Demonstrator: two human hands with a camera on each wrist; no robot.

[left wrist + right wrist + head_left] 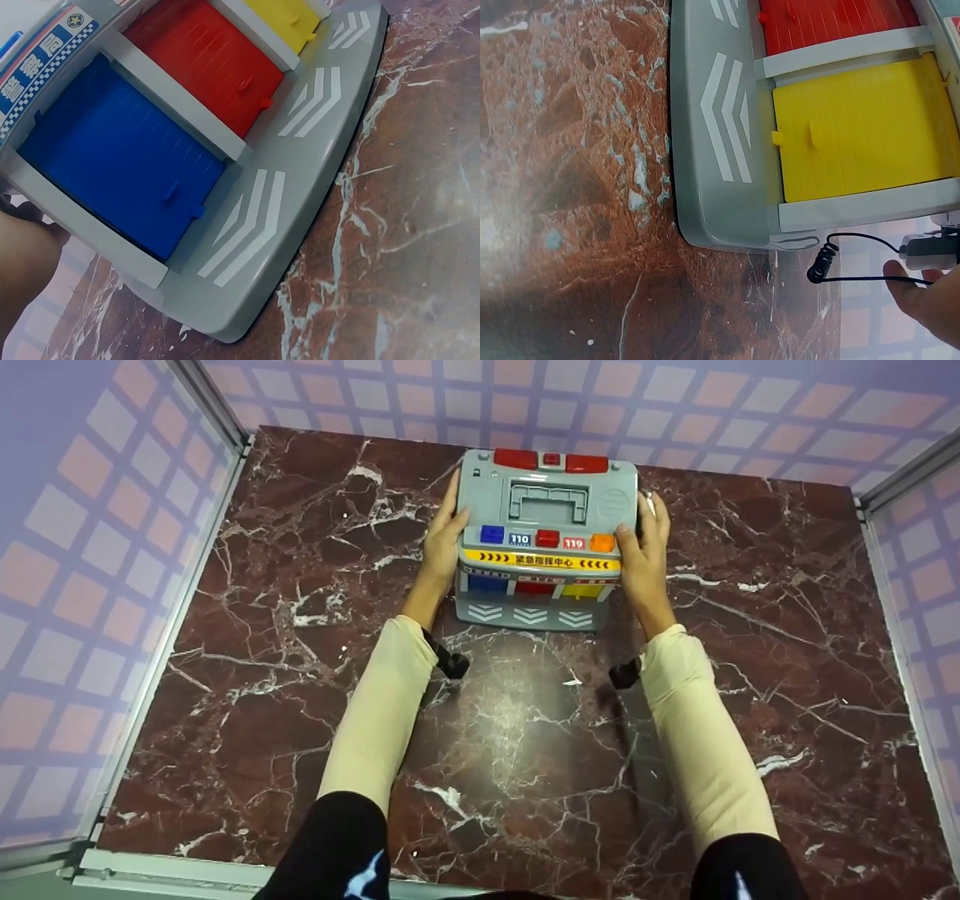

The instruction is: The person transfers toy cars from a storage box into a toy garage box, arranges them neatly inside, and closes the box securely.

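A grey toy garage is held by its two sides at the back of the table. My left hand grips its left side, thumb on the top edge. On the opposite side my right hand holds it, thumb near the orange light. Its front has a blue door, a red door and a yellow door, all closed, above a base with white chevrons. A coiled black cord runs to a small grey piece by the right fingers. Whether the base touches the table cannot be told.
The dark red marbled tabletop spreads around the toy. Checked panels stand at the back, left and right, with metal rails along their edges. A pale rail edges the table's front.
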